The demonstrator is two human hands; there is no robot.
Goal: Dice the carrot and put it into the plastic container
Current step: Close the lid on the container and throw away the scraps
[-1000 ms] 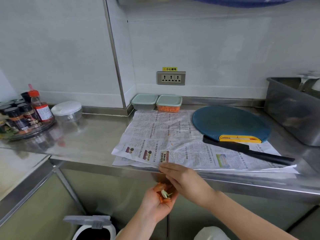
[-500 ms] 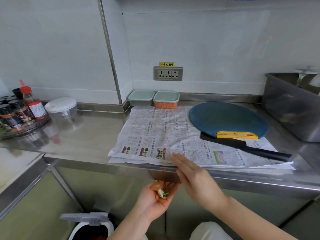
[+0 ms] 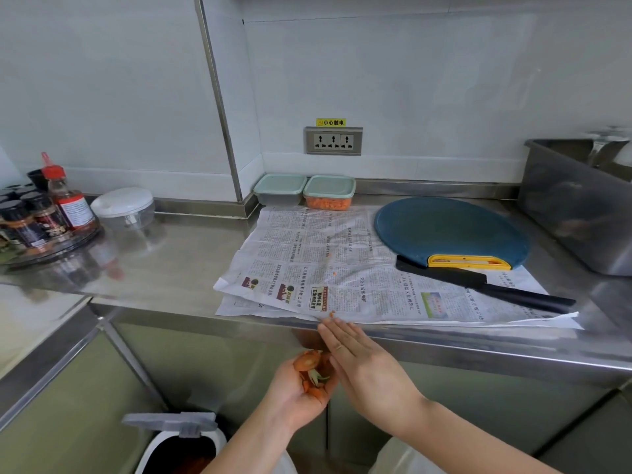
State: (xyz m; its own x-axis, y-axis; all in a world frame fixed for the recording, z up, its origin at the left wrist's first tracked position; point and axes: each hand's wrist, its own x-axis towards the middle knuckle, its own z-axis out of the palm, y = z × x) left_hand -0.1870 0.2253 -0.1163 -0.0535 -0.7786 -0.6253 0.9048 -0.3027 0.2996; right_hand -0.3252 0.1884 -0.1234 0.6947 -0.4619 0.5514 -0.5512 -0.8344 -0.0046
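View from a head-worn camera looking down over a steel kitchen counter (image 3: 154,268) spread with newspaper (image 3: 342,254). The dicing looks finished: a lidded plastic container (image 3: 329,188) stands at the back against the wall, and the diced carrot (image 3: 327,203) shows orange through its clear side, filling the lower part. A second container (image 3: 280,189) just beside it, also lidded, appears to hold nothing. The round blue cutting board (image 3: 448,230) lies bare on the right end of the paper, with a black knife (image 3: 485,285) set down across its near edge, touched by neither hand. What remains appears to be clean-up. Below the counter edge, the left hand (image 3: 297,388) is cupped palm up, fingers curled around a small pile of carrot scraps (image 3: 313,371) (a stem end, peel and a bit of green). The right hand (image 3: 362,367) is flat with fingers straight and together, holding nothing, its tips at the near edge of the newspaper, seemingly ready to sweep crumbs off into the waiting palm. A few orange crumbs (image 3: 331,314) lie on the paper just beyond those fingertips, with another speck further in. A white bin (image 3: 181,446) stands on the floor below left, lid up, the likely place for the scraps.
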